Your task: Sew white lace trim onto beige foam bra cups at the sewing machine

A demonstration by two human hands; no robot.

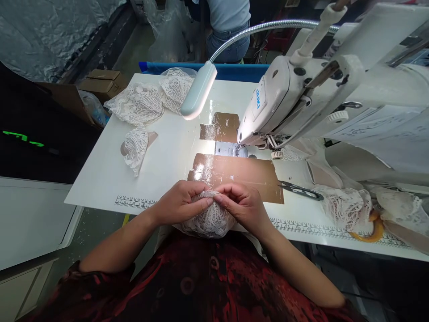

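A piece of white lace fabric (211, 221) hangs over the table's near edge, just in front of my body. On its upper edge my left hand (187, 201) is closed, thumb against fingers. Close beside it my right hand (239, 203) pinches the same edge, the fingertips of both hands almost meeting. Beyond them stands a white sewing machine (264, 103), its needle area lit over a metal plate (229, 149). Brown tape (248, 174) covers the tabletop between my hands and that plate.
More lace pieces (140, 105) lie at the back left, with a smaller lace piece (136, 147) nearer. Thread snips (300, 190) and an orange ring (372, 230) sit right, beside bunched lace (345, 208). A lamp (199, 89) overhangs the table (167, 165). A person (229, 27) sits beyond.
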